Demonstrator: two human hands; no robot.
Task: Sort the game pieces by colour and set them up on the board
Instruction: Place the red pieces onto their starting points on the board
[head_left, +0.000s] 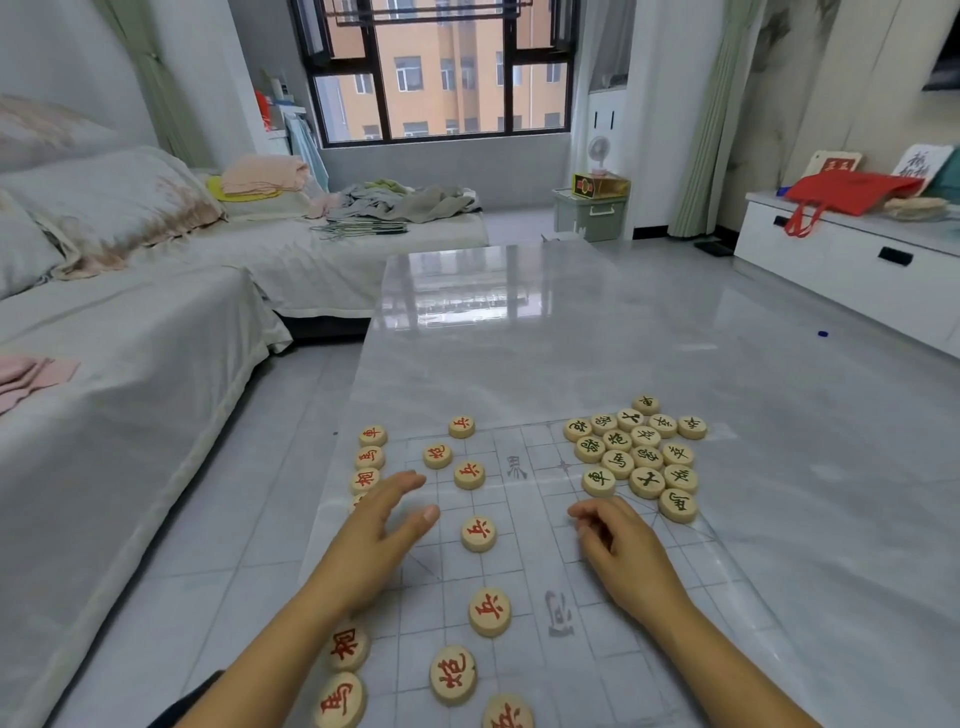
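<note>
Red pieces (478, 533) lying spread on left of board (524, 556), black pieces (636, 452) bunching far right. Left hand (374, 535) hovering, fingers straight; right hand (623, 551) curling loosely, holding nothing. Pieces looking light, hard, slippy; pinching rims probably best

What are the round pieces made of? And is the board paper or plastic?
The round pieces look like pale, smooth wood, with characters painted red or black. The board seems a thin see-through plastic sheet: the grey table shows through it.

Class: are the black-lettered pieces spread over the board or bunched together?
Bunched together: the black-lettered pieces lie face-up in one tight cluster, touching, at the far right corner of the board.
</note>
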